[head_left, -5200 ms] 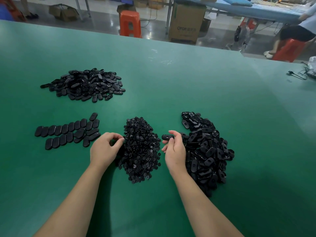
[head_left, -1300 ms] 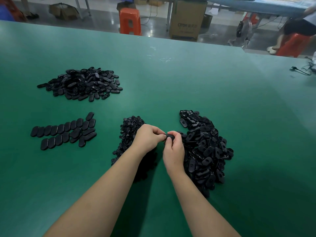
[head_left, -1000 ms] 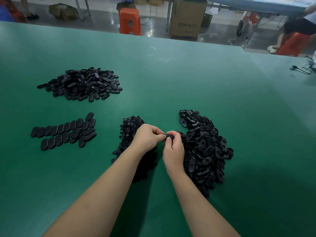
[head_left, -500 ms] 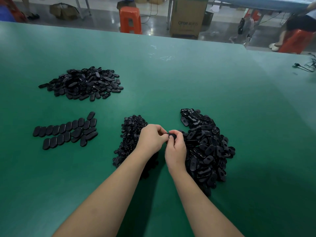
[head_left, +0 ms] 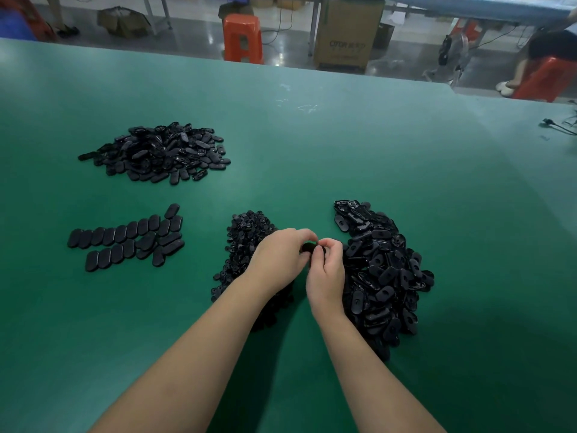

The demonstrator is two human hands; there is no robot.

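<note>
– Left hand [head_left: 281, 260] and right hand [head_left: 326, 276] are touching, low in the middle of the frame. What are they doing?
– Both pinch one black oval piece [head_left: 309, 246] with their fingertips. The fingers are curled in tight around it. It is held up off the green table [head_left: 343, 145], right between two heaps.
– Was it like that a little while ago?
– No. About five seconds back the hands were apart. The left one was picking at the edge of the heap of tiny bits [head_left: 246, 232]. The right one held the oval by itself. Then the left hand came over. For the last second they have stayed together and hardly moved.
– So what does that mean?
– I think a tiny bit is being pushed into the oval. I can't see the bit now, because the fingers hide it. This one looks not quite done, since both hands still squeeze.
– Where do the ovals come from?
– I think from the heap of oval shells [head_left: 384, 270], just right of the right hand.
– And after?
– My guess is it goes with the rows of flat ovals [head_left: 125, 239] on the left of the frame. Those rows have not grown since before.
– What's further away?
– Another dark heap [head_left: 159, 151] at the upper left. Past the table edge, at the top, are an orange stool [head_left: 242, 37] and a brown box [head_left: 346, 32].
</note>
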